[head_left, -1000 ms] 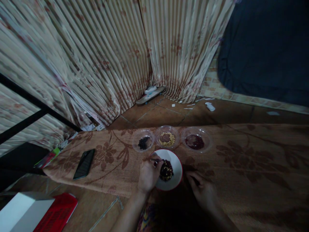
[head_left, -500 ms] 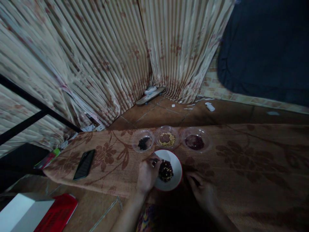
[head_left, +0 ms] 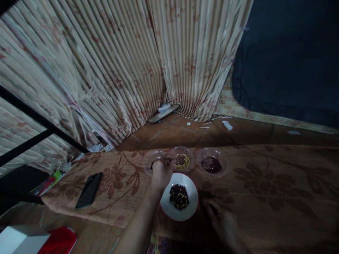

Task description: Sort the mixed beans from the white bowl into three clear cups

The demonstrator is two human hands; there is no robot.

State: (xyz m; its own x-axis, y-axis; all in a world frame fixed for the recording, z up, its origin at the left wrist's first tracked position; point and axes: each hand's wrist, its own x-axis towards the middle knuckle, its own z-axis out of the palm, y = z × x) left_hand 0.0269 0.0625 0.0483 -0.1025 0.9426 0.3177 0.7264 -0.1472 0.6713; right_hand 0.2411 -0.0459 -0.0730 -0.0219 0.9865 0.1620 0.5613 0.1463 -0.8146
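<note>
A white bowl with a red rim (head_left: pixel 195 208) holds a mix of dark and yellow beans (head_left: pixel 179 197). Beyond it three clear plastic bowls stand in a row. Black beans lie in the left clear bowl (head_left: pixel 148 158), mostly covered by my hand; yellow beans (head_left: pixel 185 162) fill part of the middle one; dark red beans (head_left: pixel 212 164) are in the right one. My left hand (head_left: pixel 162 173) reaches over the left and middle bowls, fingers pinched; what they hold is too small to make out. Right of the white bowl, my right hand (head_left: pixel 221 217) rests on the cloth, fingers loosely bent and apart, apparently holding nothing.
A brown flowered cloth (head_left: pixel 265 183) covers the low table. At left lies a dark phone (head_left: pixel 89 190). A white box (head_left: pixel 23 240) and a red packet (head_left: pixel 59 240) are on the floor. Behind are striped curtains (head_left: pixel 106 70) and a skateboard (head_left: pixel 163 113).
My left hand has lifted from the beans in the white bowl and moved forward to the clear bowls. The right hand stays beside the bowl. The view has tilted up slightly.
</note>
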